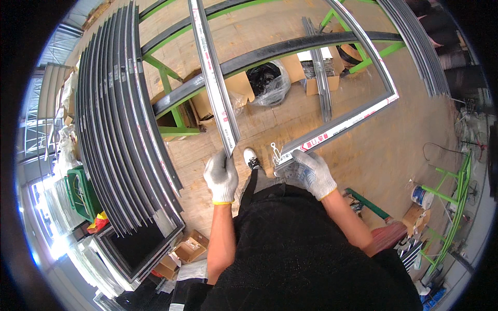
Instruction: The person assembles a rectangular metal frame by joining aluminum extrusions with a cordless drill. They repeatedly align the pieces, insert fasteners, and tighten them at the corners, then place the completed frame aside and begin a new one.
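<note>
My left hand (221, 177), in a white work glove with a yellow cuff, is closed around the near end of a long metal frame profile (215, 85). White film with red and dark print covers that profile's upper face. My right hand (315, 175), gloved alike, grips the near end of another filmed profile (345, 124), its thumb lying on top. This piece meets a third long profile (374, 54) at a corner on the right. A small metal corner bracket (276, 150) sticks out by the end under my right hand. The two held ends are apart.
A green rack with black padded bars (280, 50) carries the profiles. Dark profiles stand in a long row (116, 114) at left, with more (415, 46) at far right. Below are a plastic-lined carton (267, 83) and loose strips (319, 78). Another green stand (456, 202) is at right.
</note>
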`<action>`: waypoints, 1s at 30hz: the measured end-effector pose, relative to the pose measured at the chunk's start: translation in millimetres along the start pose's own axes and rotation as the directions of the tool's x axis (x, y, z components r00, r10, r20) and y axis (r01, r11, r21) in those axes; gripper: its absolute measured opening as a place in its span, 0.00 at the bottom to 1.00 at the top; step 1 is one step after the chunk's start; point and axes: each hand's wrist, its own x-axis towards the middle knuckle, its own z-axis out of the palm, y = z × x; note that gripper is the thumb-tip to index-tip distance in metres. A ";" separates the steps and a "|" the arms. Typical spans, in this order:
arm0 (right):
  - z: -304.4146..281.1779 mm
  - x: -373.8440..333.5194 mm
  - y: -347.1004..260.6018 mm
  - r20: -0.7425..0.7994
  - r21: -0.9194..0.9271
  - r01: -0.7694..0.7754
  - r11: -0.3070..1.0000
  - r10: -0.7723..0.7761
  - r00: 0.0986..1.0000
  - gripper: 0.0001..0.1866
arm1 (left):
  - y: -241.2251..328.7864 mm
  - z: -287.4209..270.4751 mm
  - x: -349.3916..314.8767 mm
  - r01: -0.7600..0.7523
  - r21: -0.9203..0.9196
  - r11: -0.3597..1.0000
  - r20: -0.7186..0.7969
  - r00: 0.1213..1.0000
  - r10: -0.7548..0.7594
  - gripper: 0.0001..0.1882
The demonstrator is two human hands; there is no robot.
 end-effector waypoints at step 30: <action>3.4 -4.9 -0.6 -0.030 -0.149 0.117 0.982 -0.123 0.992 0.18 | 58.0 74.3 97.9 0.717 -0.360 0.597 0.555 0.678 -0.481 0.21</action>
